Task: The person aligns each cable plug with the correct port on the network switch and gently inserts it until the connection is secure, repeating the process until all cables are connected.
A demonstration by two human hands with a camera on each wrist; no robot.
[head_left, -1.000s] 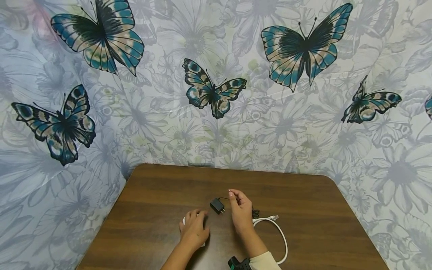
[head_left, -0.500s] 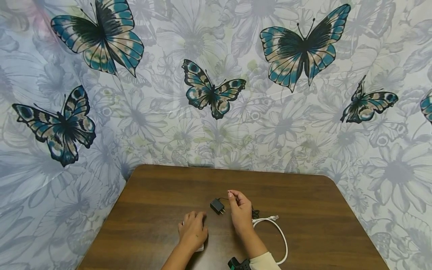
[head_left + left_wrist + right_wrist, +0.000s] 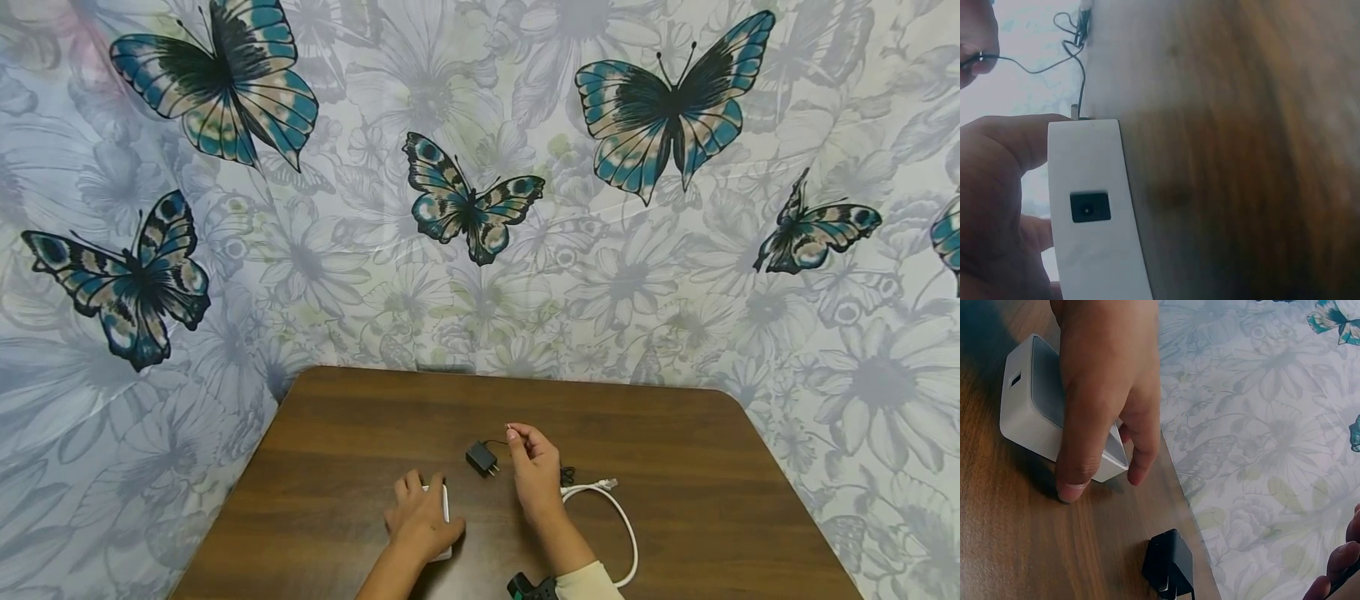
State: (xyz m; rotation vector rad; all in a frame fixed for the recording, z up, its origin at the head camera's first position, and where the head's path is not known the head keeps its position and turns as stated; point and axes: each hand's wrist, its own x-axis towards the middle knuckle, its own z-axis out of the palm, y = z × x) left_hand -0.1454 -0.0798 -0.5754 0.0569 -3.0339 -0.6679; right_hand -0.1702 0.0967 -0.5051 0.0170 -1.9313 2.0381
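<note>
My left hand [image 3: 420,517] grips a small white box-shaped device [image 3: 1025,406] on the table, with the thumb on one side and fingers on the other. Its grey top is partly under the hand. A square black recess with a round pin socket [image 3: 1090,207] shows on its white side in the left wrist view. Farther right, my right hand [image 3: 537,471] pinches a thin black cord [image 3: 1025,67] near its end, thumb against forefinger. That cord belongs to a black power adapter [image 3: 481,458], which lies between the hands with its metal prongs facing right.
A white cable [image 3: 630,529] with a clear plug curves over the table [image 3: 352,425] to the right of my right forearm. A bunched part of black cord [image 3: 567,476] lies behind that hand. Butterfly-patterned fabric [image 3: 480,317] hangs beyond the table's far edge.
My left hand has shifted slightly left and spread its fingers over the white device, so more of the device's right edge shows. The right hand has stayed nearly still with the cord.
</note>
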